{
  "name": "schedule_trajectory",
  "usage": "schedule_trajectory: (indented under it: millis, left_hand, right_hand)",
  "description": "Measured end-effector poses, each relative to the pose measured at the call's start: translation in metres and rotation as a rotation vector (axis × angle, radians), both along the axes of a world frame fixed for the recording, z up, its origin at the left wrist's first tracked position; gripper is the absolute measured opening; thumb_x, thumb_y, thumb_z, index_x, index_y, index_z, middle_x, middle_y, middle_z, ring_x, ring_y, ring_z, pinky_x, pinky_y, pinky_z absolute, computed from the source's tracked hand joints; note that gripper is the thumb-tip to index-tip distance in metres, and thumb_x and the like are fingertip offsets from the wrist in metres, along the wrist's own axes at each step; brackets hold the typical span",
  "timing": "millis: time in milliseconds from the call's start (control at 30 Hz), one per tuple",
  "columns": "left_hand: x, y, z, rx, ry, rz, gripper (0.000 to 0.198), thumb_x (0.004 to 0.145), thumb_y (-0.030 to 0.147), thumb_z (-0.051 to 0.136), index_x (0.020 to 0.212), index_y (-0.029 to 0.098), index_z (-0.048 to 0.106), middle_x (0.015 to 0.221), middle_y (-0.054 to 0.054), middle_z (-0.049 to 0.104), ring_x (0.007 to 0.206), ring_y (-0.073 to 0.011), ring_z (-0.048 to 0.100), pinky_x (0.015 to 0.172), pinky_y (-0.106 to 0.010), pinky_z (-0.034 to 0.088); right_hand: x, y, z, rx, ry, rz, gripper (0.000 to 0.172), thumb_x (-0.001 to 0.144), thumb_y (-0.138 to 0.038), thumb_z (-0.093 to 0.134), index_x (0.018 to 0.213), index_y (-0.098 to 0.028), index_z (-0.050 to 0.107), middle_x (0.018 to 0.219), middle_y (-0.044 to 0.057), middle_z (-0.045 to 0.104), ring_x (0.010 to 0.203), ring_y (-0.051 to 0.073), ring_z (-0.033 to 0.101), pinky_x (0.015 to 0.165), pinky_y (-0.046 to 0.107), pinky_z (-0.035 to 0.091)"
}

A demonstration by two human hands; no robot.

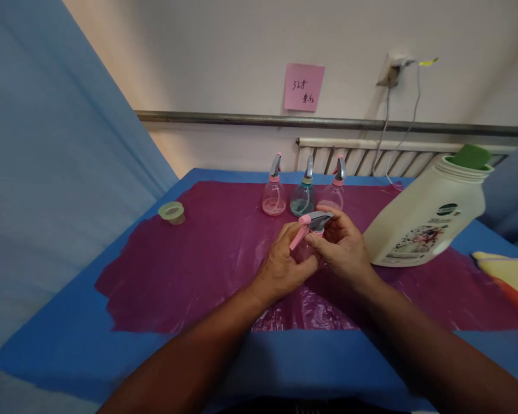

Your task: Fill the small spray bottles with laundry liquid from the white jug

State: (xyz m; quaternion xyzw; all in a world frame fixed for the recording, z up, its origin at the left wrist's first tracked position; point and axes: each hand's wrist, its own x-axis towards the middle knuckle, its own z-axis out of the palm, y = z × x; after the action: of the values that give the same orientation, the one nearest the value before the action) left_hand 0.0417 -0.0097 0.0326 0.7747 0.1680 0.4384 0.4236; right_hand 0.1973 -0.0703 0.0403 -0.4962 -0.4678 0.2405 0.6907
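Note:
Both my hands are closed around a small spray bottle [317,221] with a grey head and pink trigger. My left hand [282,264] wraps its body from the left. My right hand [343,241] grips near the collar, thumb in front. Most of the bottle's body is hidden by my fingers. Just behind stand three upright spray bottles: one with pink liquid [274,198], one with teal liquid [303,198], and another pink-collared one [333,192], partly covered by my right hand.
A large white jug [427,218] with a green piece [470,156] in its mouth stands right of my hands. A small pale green cup [172,213] sits at left. Purple plastic sheeting [190,270] covers the blue table [142,351]. A yellow cloth [507,276] lies far right.

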Motion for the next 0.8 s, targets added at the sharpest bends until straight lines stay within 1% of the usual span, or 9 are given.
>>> schedule_trajectory:
  millis: [67, 167, 233, 300, 367, 533, 633, 733, 800]
  left_hand:
    - [0.000, 0.000, 0.002, -0.002, 0.009, 0.006, 0.054, 0.093, 0.022, 0.082, 0.145, 0.028, 0.069, 0.149, -0.009, 0.071, 0.137, -0.0284, 0.072, 0.123, -0.051, 0.057]
    - [0.000, -0.001, 0.003, -0.011, 0.017, 0.006, 0.057, 0.094, 0.023, 0.083, 0.148, 0.030, 0.067, 0.147, -0.009, 0.072, 0.134, -0.0288, 0.073, 0.121, -0.051, 0.059]
    - [0.000, -0.001, 0.003, -0.014, 0.020, 0.011, 0.059, 0.094, 0.023, 0.084, 0.150, 0.031, 0.066, 0.146, -0.009, 0.072, 0.133, -0.0292, 0.074, 0.120, -0.052, 0.059]
    - [-0.001, -0.001, 0.003, -0.002, 0.022, 0.028, 0.060, 0.094, 0.024, 0.084, 0.150, 0.031, 0.065, 0.147, -0.009, 0.072, 0.133, -0.0293, 0.074, 0.119, -0.052, 0.060]
    - [-0.001, -0.002, 0.001, 0.019, 0.025, 0.049, 0.060, 0.094, 0.026, 0.085, 0.150, 0.031, 0.064, 0.146, -0.009, 0.072, 0.132, -0.0289, 0.074, 0.119, -0.052, 0.060]
    - [-0.002, -0.001, -0.002, 0.015, 0.018, 0.032, 0.067, 0.096, 0.030, 0.084, 0.158, 0.033, 0.058, 0.146, -0.009, 0.072, 0.131, -0.0281, 0.075, 0.117, -0.050, 0.060]
    - [-0.002, -0.002, 0.002, 0.013, 0.031, 0.023, 0.065, 0.096, 0.029, 0.083, 0.156, 0.032, 0.060, 0.146, -0.009, 0.071, 0.133, -0.0285, 0.073, 0.119, -0.050, 0.059]
    - [-0.003, -0.003, 0.007, 0.038, 0.035, 0.025, 0.056, 0.095, 0.026, 0.083, 0.148, 0.030, 0.065, 0.145, -0.009, 0.071, 0.132, -0.0277, 0.073, 0.119, -0.050, 0.059]
    - [-0.004, -0.003, 0.009, 0.036, 0.042, 0.022, 0.053, 0.096, 0.027, 0.083, 0.146, 0.029, 0.066, 0.144, -0.008, 0.071, 0.130, -0.0271, 0.073, 0.118, -0.050, 0.060]
  right_hand:
    - [0.000, -0.003, 0.002, 0.007, 0.007, 0.027, 0.067, 0.087, -0.044, 0.095, 0.145, -0.033, 0.063, 0.131, 0.009, 0.081, 0.125, 0.030, 0.078, 0.113, 0.051, 0.064]
    - [0.001, -0.011, 0.007, 0.030, 0.011, 0.087, 0.072, 0.095, -0.044, 0.087, 0.160, -0.036, 0.055, 0.148, 0.010, 0.076, 0.137, 0.029, 0.074, 0.121, 0.052, 0.060]
    - [0.002, -0.016, 0.009, 0.012, -0.009, 0.114, 0.074, 0.103, -0.046, 0.078, 0.170, -0.037, 0.047, 0.149, 0.010, 0.076, 0.136, 0.029, 0.075, 0.117, 0.052, 0.062]
    - [0.004, -0.020, 0.010, -0.029, -0.028, 0.129, 0.074, 0.107, -0.047, 0.073, 0.173, -0.037, 0.044, 0.140, 0.010, 0.080, 0.130, 0.028, 0.078, 0.110, 0.050, 0.066]
    - [0.006, -0.020, 0.009, -0.049, -0.033, 0.123, 0.072, 0.105, -0.046, 0.076, 0.171, -0.036, 0.047, 0.134, 0.009, 0.081, 0.127, 0.028, 0.078, 0.108, 0.050, 0.066]
    - [0.008, -0.013, 0.005, 0.001, -0.111, 0.002, 0.069, 0.094, -0.040, 0.090, 0.156, -0.036, 0.061, 0.121, 0.005, 0.078, 0.122, 0.028, 0.076, 0.120, 0.055, 0.059]
    - [0.005, -0.007, 0.004, 0.020, -0.089, -0.043, 0.073, 0.088, -0.039, 0.095, 0.152, -0.036, 0.061, 0.117, 0.004, 0.075, 0.115, 0.027, 0.075, 0.118, 0.054, 0.060]
    - [0.001, -0.006, 0.005, 0.034, -0.073, -0.019, 0.080, 0.086, -0.039, 0.096, 0.155, -0.038, 0.057, 0.128, 0.005, 0.074, 0.120, 0.027, 0.074, 0.119, 0.053, 0.060]
    - [-0.001, -0.011, 0.006, 0.043, -0.087, 0.021, 0.079, 0.092, -0.040, 0.090, 0.162, -0.041, 0.052, 0.142, 0.007, 0.073, 0.131, 0.028, 0.072, 0.124, 0.054, 0.057]
